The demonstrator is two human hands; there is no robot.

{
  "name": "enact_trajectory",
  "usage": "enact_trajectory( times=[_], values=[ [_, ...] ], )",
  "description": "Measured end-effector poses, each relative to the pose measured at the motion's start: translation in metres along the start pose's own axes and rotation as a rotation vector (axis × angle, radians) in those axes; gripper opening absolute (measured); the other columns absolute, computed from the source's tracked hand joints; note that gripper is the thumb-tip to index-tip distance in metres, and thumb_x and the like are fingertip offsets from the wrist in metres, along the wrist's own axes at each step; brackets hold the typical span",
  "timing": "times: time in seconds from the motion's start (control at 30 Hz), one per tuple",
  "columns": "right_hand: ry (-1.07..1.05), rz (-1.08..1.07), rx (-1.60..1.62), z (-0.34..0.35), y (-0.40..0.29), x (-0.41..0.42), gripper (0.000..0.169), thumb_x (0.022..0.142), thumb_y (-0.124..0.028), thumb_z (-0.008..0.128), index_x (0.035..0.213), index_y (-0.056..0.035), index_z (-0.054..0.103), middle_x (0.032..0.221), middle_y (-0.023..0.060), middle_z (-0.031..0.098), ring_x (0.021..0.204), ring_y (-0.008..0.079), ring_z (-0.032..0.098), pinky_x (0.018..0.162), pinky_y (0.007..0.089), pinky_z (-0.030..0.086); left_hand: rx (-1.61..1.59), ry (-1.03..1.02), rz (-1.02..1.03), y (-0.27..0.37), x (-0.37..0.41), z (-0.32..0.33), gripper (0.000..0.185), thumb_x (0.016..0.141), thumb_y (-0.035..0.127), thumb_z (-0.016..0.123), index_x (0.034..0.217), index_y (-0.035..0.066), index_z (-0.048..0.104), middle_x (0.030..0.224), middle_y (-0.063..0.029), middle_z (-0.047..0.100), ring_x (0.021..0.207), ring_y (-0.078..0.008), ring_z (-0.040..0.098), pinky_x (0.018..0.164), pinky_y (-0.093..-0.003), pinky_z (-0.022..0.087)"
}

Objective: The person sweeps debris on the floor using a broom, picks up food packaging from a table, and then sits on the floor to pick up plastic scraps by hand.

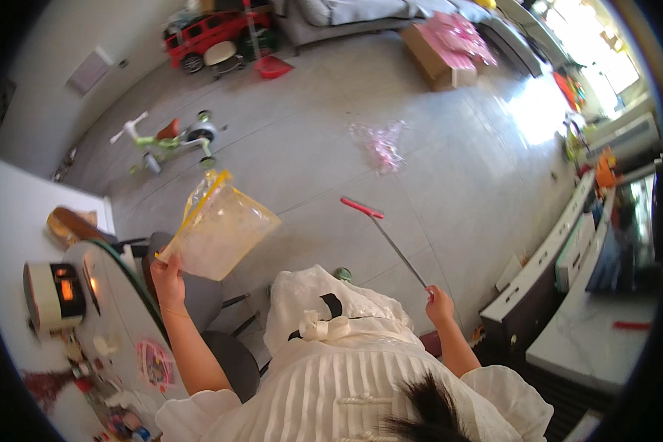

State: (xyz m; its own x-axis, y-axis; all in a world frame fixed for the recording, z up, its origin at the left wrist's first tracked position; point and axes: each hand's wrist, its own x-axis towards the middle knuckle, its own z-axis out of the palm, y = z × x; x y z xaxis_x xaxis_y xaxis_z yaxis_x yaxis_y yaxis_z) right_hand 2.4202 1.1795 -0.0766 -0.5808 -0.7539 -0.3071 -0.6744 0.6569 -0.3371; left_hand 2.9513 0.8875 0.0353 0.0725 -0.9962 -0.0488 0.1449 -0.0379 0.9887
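Note:
My left hand (pixel 169 272) grips the lower left corner of a translucent plastic zip pouch (pixel 226 232) with a yellow edge, held up over the floor. A crumpled clear part of plastic hangs behind its top. My right hand (pixel 440 305) is closed around the end of a thin metal handle (pixel 400 255), which has a narrow red head (pixel 362 207) at its far end. Whether that head touches the floor I cannot tell. Beyond it, a pile of crumpled pinkish clear plastic (pixel 385 146) lies on the grey tiles.
A green and white child's tricycle (pixel 171 138) stands at the left. Farther off are a red dustpan (pixel 273 67), a red toy car (pixel 218 36) and a cardboard box (pixel 433 61) with pink plastic. Chairs and a round table (pixel 121 298) flank my left; a low cabinet (pixel 536 259) flanks my right.

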Motion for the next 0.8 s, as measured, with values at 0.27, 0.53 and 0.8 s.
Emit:
enact_trajectory(
  times=[0.27, 0.53, 0.8],
  values=[
    [0.115, 0.144, 0.248, -0.002, 0.083, 0.004, 0.028, 0.069, 0.002, 0.052, 0.091, -0.0131, 0.060, 0.071, 0.0097, 0.055, 0.063, 0.0266, 0.053, 0.058, 0.0336, 0.042, 0.154, 0.033, -0.068, -0.048, 0.063, 0.148, 0.024, 0.082, 0.014, 0.059, 0.099, -0.003, 0.059, 0.089, -0.0008, 0.058, 0.078, -0.0070, 0.051, 0.072, -0.0200, 0.039],
    [0.265, 0.460, 0.451, 0.002, 0.079, 0.106, 0.023, 0.070, 0.004, 0.048, 0.088, -0.0093, 0.053, 0.068, 0.0131, 0.051, 0.060, 0.0265, 0.052, 0.056, 0.0362, 0.041, 0.230, 0.013, -0.133, -0.120, 0.180, 0.241, 0.020, 0.080, 0.013, 0.061, 0.093, -0.002, 0.061, 0.084, 0.0011, 0.059, 0.071, -0.0052, 0.049, 0.065, -0.0194, 0.039],
    [0.281, 0.578, 0.230, -0.033, 0.095, 0.291, 0.029, 0.070, 0.003, 0.047, 0.097, -0.0099, 0.043, 0.072, 0.0163, 0.052, 0.066, 0.0335, 0.052, 0.058, 0.0434, 0.039, 0.463, 0.168, -0.069, -0.170, 0.307, 0.372, 0.014, 0.080, 0.013, 0.060, 0.079, -0.001, 0.061, 0.078, 0.0000, 0.058, 0.067, -0.0059, 0.048, 0.059, -0.0226, 0.039]
  ],
)
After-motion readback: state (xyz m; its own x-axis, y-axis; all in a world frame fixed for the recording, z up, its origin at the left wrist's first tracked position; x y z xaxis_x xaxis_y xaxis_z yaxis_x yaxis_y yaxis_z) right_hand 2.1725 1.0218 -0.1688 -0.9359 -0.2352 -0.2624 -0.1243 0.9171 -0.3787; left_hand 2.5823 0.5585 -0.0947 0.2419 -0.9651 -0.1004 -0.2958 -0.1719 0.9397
